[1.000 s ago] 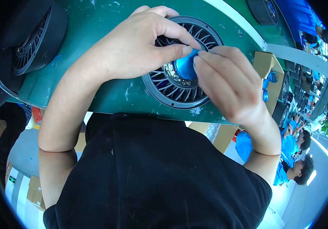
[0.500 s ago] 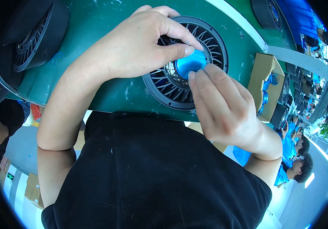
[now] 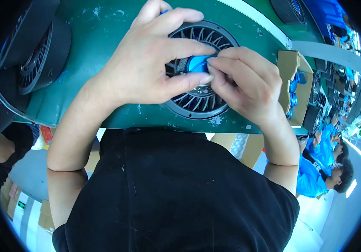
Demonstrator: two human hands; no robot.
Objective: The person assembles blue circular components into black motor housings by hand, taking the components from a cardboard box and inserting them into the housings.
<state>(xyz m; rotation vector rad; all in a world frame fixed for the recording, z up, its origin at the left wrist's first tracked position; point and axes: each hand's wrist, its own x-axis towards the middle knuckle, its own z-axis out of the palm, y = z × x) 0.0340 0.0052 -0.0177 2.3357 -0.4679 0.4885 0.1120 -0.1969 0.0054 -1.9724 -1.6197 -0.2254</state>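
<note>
The blue cap (image 3: 197, 61) sits at the hub of a black wheel (image 3: 201, 112), which lies flat on the green table (image 3: 100, 46). The cap is probably light, stiff and smooth; its glossy face may slip under the fingertips and mark easily. It is best held by the rim, with a pinch at the edge. The wheel looks heavier and firm, and would be steadied by its outer rim rather than the thin spokes.

The left hand (image 3: 147, 63) is partly open, thumb and forefinger spread along opposite sides of the cap; whether they press on it cannot be told. The right hand (image 3: 249, 80) is closed in a pinch, gripping the cap's right edge.

The fingertips hide the contact point. A dark line crosses the cap's face; whether it is a fold, a seam or a reflection is unclear. A small blue piece (image 3: 163, 12) shows at the left hand's far fingers, mostly covered.

To the right, a cardboard box (image 3: 303, 105) contains more blue caps (image 3: 300, 78), partly hidden by its walls. To the left, other wheels (image 3: 48, 59) are cut off by the dark lens border.
</note>
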